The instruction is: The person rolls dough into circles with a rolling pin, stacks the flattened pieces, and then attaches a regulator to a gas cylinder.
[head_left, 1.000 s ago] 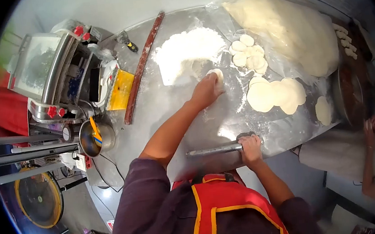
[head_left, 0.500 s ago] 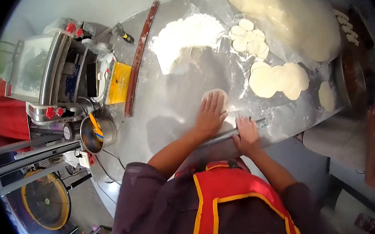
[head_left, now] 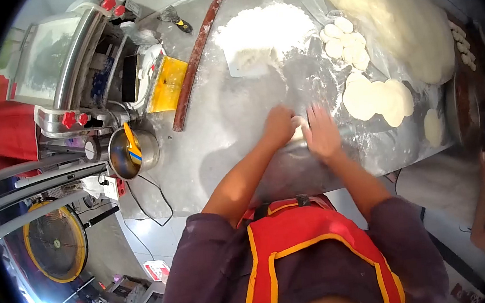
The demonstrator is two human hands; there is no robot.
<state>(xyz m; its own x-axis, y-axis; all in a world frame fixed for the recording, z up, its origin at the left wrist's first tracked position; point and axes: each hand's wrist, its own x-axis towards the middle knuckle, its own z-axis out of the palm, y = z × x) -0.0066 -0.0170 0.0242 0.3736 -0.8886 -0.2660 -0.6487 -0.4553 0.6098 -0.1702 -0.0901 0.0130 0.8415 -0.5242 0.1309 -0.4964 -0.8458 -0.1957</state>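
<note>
A small piece of dough lies on the metal table between my two hands. My left hand is closed at its left edge, with the fingers curled against the dough. On the other side, my right hand is stretched flat with its fingers pointing away from me, a little blurred, and its inner side touches the dough. Flattened dough rounds lie overlapping to the right of my right hand. Beyond them sits a cluster of smaller dough pieces. Loose flour is heaped ahead of my hands.
A large dough mass under plastic fills the far right. A long brown rod, a yellow-black-handled scraper and a yellow container lie left, near a metal pot. Another person's arm shows at the right.
My left hand has lifted from flat on the dough and now curls at its edge. The right hand has left the short dark rod and moved forward beside the dough. The view has shifted.
</note>
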